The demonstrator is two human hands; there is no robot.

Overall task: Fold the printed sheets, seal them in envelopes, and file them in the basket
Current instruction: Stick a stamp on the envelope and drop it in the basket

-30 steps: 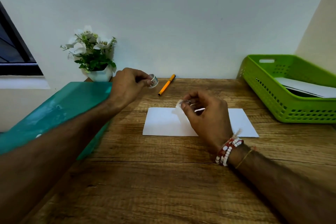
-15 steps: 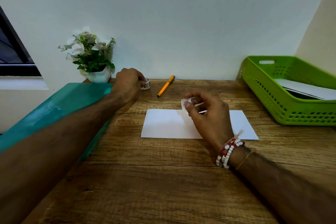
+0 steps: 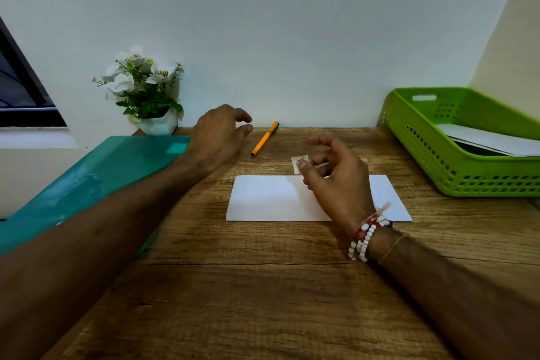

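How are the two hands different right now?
The right hand pinches a small piece of tape; the left hand shows nothing in its loosely curled fingers. The right hand is over the white envelope; the left hand is farther back, beside the orange pen. The right wrist wears beads; the left is bare. Both are above the wooden table.

Grainy matt wood table (image 3: 263,301); smooth white paper envelope (image 3: 263,202); glossy perforated green plastic basket (image 3: 423,161).
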